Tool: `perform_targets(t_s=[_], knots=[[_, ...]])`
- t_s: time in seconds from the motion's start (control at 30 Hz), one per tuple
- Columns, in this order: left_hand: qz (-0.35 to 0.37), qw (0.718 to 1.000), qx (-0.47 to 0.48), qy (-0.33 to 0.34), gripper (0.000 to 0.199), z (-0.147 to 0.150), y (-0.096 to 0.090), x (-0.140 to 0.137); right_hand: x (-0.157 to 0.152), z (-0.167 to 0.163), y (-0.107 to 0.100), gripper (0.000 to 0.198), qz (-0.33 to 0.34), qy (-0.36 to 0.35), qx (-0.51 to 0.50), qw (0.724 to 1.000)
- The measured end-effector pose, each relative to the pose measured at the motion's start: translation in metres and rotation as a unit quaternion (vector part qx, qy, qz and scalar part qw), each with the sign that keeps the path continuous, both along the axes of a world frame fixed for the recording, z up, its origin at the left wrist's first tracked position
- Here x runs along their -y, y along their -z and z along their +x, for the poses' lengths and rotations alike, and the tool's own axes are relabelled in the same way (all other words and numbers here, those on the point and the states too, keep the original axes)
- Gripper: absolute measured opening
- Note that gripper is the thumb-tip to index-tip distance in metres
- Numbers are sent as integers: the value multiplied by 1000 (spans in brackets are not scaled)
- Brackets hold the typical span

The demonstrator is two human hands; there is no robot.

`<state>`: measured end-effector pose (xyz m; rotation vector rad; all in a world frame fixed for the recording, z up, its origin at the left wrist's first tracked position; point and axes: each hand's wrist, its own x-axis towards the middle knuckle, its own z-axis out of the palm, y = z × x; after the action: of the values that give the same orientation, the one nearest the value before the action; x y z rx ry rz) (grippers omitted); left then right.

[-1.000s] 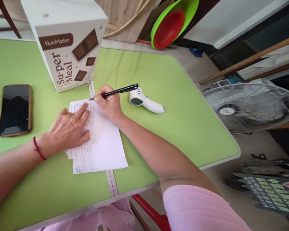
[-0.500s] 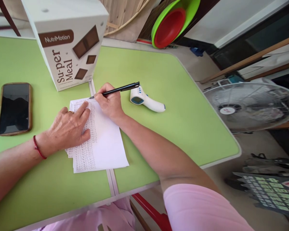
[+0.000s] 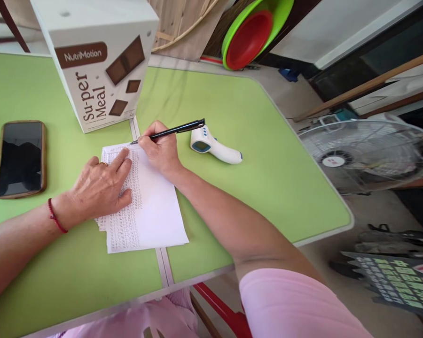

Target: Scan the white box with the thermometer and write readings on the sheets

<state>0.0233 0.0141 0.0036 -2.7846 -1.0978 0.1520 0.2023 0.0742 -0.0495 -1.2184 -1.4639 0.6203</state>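
Observation:
In the head view my right hand [image 3: 162,151] is closed around a black pen [image 3: 181,128], its tip touching the top edge of a white sheet of paper [image 3: 160,216]. Small handwriting fills the sheet's left part, and the right part is blank. Another written sheet peeks out beneath it at the left. My left hand [image 3: 104,185] lies on the paper with fingers stretched out, the index fingertip close to the pen tip. Just right of the pen a white infrared thermometer [image 3: 218,148] lies on its side.
A green table [image 3: 268,188] carries a white NutriMotion box [image 3: 91,94] behind the paper and a phone [image 3: 21,158] in a wooden-looking case at the left. Beyond the right edge is a standing fan [image 3: 370,155]. Red and green basins [image 3: 250,40] stand at the back.
Both hands, the pen and the paper look almost still. Faint thin shadows show on the table right of the box now.

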Motion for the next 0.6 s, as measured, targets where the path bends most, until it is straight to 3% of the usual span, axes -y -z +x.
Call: perform_targets(t_s=[0.33, 0.47, 0.6], knots=[[-2, 1000, 25, 0, 46, -3, -2, 1, 1, -4, -5, 19, 16, 21, -43, 999], [-5, 1000, 20, 0, 45, -4, -4, 0, 5, 0, -35, 20, 56, -4, -19, 998], [7, 1000, 15, 7, 46, -3, -6, -2, 26, 23, -73, 19, 109, -30, 112, 987]])
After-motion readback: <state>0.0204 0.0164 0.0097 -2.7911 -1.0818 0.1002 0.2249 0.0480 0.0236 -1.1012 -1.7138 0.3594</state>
